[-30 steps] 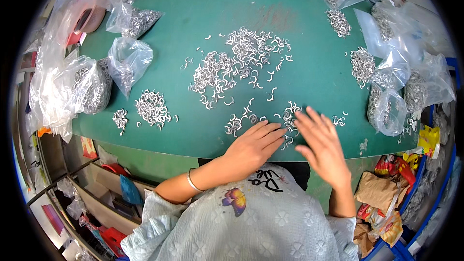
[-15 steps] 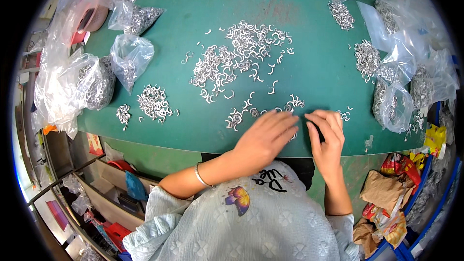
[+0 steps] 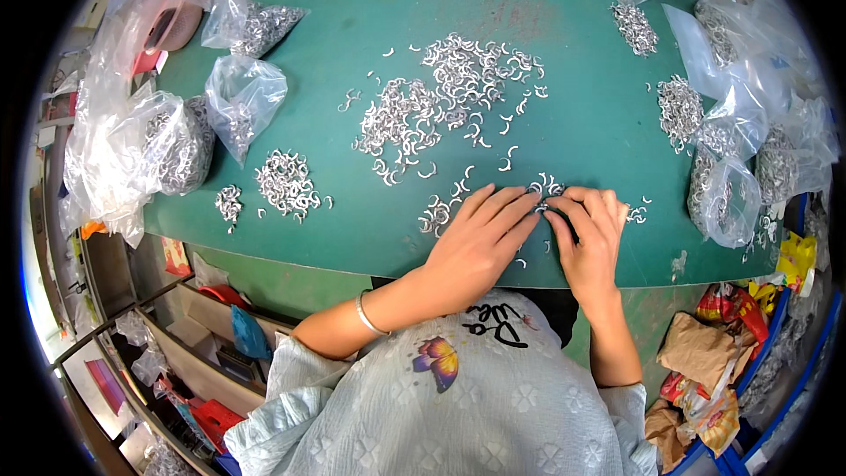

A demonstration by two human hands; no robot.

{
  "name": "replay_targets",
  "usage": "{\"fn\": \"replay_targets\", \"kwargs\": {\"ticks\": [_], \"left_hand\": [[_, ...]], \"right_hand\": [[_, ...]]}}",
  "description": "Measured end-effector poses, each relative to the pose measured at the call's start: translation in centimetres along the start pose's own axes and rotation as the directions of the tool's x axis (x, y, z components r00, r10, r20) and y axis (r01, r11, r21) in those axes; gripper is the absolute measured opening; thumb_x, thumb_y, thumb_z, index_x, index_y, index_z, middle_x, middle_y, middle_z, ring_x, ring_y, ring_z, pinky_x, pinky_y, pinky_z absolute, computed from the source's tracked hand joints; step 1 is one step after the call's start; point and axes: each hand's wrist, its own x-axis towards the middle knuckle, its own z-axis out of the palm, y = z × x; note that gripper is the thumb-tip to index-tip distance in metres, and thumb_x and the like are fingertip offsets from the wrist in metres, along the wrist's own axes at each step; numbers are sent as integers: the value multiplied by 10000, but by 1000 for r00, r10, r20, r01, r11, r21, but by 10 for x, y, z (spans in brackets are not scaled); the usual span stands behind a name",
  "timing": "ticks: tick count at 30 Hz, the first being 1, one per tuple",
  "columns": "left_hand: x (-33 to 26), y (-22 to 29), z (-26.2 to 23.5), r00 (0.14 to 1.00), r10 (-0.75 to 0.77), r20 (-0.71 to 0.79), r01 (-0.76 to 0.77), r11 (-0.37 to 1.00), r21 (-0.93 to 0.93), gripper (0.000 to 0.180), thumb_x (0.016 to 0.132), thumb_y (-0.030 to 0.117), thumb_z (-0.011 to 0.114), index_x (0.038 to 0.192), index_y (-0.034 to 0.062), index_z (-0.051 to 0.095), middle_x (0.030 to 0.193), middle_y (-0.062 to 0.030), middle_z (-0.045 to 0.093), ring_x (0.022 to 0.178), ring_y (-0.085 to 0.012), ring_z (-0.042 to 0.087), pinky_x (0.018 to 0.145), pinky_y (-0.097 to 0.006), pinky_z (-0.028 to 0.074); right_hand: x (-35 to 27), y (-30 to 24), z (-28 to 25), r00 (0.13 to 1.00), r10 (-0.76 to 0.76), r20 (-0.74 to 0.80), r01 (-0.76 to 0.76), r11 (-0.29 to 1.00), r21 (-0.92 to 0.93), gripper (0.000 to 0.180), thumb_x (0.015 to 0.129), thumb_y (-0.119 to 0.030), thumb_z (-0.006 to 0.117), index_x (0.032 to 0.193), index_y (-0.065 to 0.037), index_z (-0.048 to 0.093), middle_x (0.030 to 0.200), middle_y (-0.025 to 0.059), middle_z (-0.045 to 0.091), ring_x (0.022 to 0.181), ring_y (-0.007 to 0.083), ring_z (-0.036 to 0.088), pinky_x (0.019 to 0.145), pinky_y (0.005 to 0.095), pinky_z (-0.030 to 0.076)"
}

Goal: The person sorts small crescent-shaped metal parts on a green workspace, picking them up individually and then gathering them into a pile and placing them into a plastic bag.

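Small silvery crescent-shaped metal pieces lie in loose heaps on the green table. My left hand is palm down near the front edge, fingers stretched out, partly covering a small group of pieces. Close beside it, my right hand has thumb and index finger brought together at a curved metal piece. The left fingertips reach the same spot. A few more crescents lie just beyond the fingertips, and some sit right of my right hand.
A large scattered heap spreads farther back in the middle. Smaller piles lie at the left, others at the right. Clear plastic bags of pieces line both sides. Below the table are drawers at left and a crumpled paper bag at right.
My right hand has moved slightly left and its thumb and index finger have closed on a piece. My left hand has shifted slightly, fingertips now nearer the right hand's.
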Motion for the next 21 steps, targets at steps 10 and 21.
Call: {"fn": "replay_targets", "kwargs": {"ticks": [10,21], "left_hand": [[-16,-7,-5,999,-12,35,15,997,-71,309,772,9,631,1078,-29,629,1259,-159,564,1220,-333,513,1066,-521,347],[-13,-6,-4,1000,-12,24,14,996,-92,319,768,-3,643,1086,-15,628,1224,-148,587,1188,-312,541,1041,-512,368]], "right_hand": [[4,4,-2,1000,10,15,-11,999,51,163,730,-50,750,878,-88,694,933,16,607,857,207,532,783,359,345],[-1,8,-5,997,-35,67,34,999,12,188,720,-69,753,894,-107,694,984,15,596,892,220,521,804,374,349]]}}
